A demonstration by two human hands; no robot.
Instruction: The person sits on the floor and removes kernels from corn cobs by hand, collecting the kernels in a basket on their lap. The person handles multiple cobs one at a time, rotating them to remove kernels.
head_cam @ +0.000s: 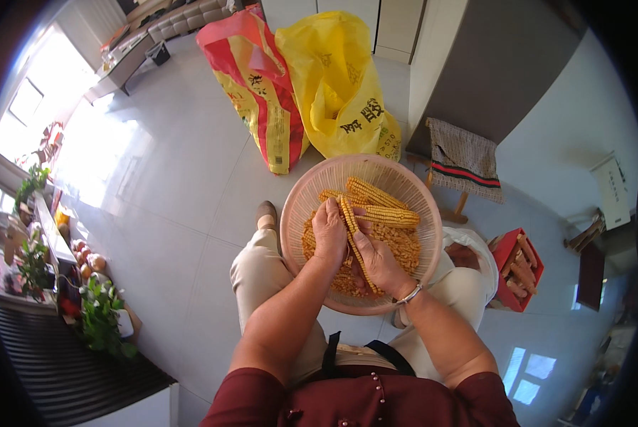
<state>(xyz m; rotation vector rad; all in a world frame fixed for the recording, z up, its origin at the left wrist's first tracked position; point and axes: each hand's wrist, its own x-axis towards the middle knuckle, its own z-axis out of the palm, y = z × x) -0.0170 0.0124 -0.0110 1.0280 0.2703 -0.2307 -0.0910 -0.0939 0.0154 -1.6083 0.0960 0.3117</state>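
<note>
A partly shelled ear of dried yellow corn (pixel 357 246) is held lengthwise between my two hands, over a pink plastic basket (pixel 293 235). My left hand (pixel 329 230) grips its far end from the left, the thumb lying along the kernels. From the right, my right hand (pixel 382 260) holds it lower down with the thumb on top. Part of the ear's left side is stripped of kernels. Behind my fingers lie other ears, among them one ear (pixel 376 192) and another ear (pixel 391 215). Loose kernels (pixel 404 250) fill the bottom of the basket.
Beyond the basket stand a red-and-yellow woven sack (pixel 265 101) and an open yellow sack (pixel 319 69). At right are a white plastic bag (pixel 484 251), a red box (pixel 522 307) of bare cobs and a cloth-draped wooden stool (pixel 462 209). Potted plants (pixel 102 315) sit left.
</note>
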